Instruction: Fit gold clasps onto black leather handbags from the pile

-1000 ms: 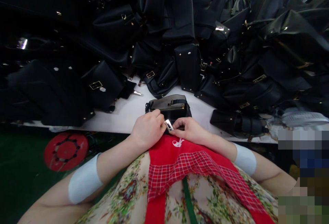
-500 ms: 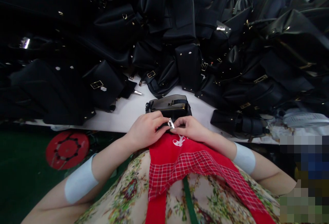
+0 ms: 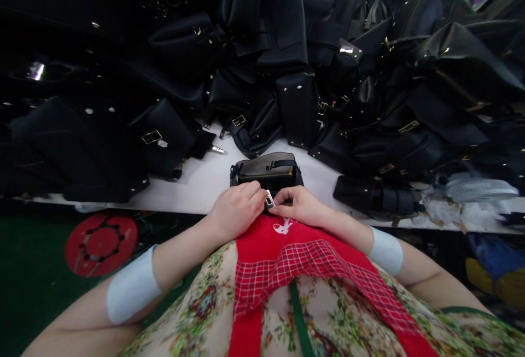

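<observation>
A small black handbag [image 3: 262, 179] stands at the table's near edge right in front of me, its top gaping and the grey lining showing. At its near side, a shiny metal buckle [image 3: 269, 199] sits between my two hands. My left hand [image 3: 240, 209] pinches the buckle from the left, fingers curled over the bag's front. From the right, the thumb and forefinger of my right hand [image 3: 297, 204] close on the buckle's other edge. Whether a strap runs through the buckle is hidden by my fingers.
Black bags [image 3: 283, 23] with gold fittings are heaped across the back and both sides of the white table [image 3: 192, 182]. Another black bag [image 3: 373, 195] lies near the right front edge. A red round stool [image 3: 101, 245] stands on the green floor at lower left.
Both hands remain at the buckle. My left hand has turned slightly, its fingers now more bent over the buckle's left side. The whole view has shifted a little.
</observation>
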{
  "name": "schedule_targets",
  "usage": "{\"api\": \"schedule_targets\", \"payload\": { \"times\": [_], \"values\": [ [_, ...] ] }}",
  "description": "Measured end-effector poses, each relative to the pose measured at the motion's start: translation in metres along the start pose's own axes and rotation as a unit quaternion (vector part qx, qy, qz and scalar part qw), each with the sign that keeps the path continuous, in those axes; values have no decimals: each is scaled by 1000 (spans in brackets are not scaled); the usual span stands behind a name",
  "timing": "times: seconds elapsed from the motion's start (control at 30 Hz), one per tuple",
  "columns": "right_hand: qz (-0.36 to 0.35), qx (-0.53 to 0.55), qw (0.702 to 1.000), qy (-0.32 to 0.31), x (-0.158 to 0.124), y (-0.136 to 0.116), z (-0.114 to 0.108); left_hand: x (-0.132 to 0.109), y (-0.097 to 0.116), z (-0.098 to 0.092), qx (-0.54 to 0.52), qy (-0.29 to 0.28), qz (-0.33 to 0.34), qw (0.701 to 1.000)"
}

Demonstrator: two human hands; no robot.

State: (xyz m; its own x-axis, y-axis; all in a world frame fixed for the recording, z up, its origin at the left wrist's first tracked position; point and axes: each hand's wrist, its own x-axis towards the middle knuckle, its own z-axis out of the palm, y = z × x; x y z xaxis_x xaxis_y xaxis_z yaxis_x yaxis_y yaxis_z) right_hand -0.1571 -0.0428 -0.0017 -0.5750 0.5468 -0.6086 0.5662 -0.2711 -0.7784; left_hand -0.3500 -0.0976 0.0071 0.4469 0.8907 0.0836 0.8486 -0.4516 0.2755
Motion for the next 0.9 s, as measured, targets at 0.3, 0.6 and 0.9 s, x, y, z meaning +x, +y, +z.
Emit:
{"api": "schedule_targets", "payload": {
  "times": [0.3, 0.6, 0.9],
  "values": [
    [-134, -201, 969, 42, -4, -15, 6, 10, 1, -2, -34, 17, 33, 999],
    [-128, -165, 976, 60, 0, -9, 7, 22, -6, -3, -246, 68, -137, 957],
    [-112, -91, 989, 6, 7, 0, 1, 24, -4, 19, -353, -48, -142, 924]
  ]
}}
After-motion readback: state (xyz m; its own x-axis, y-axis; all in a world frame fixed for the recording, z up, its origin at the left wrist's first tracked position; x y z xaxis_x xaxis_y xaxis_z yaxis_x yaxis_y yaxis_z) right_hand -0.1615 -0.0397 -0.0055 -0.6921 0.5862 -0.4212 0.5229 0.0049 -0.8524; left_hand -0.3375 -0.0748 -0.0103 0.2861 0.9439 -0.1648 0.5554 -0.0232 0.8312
